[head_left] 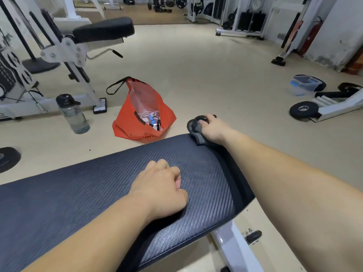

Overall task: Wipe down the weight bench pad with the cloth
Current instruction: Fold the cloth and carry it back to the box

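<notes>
The dark blue textured bench pad (82, 193) runs across the lower half of the view on a white frame. At the pad's far right corner my right hand (213, 128) grips a dark grey cloth (195, 127), which is bunched under the fingers and pressed against the pad's edge. In the middle of the pad, my left hand (160, 188) rests as a loose fist with nothing in it.
An open orange bag (137, 118) sits on the floor just beyond the pad. A water bottle (72, 114) stands to its left beside a white machine (64, 46). Weight plates (303, 109) and a plastic box (303, 84) lie at right.
</notes>
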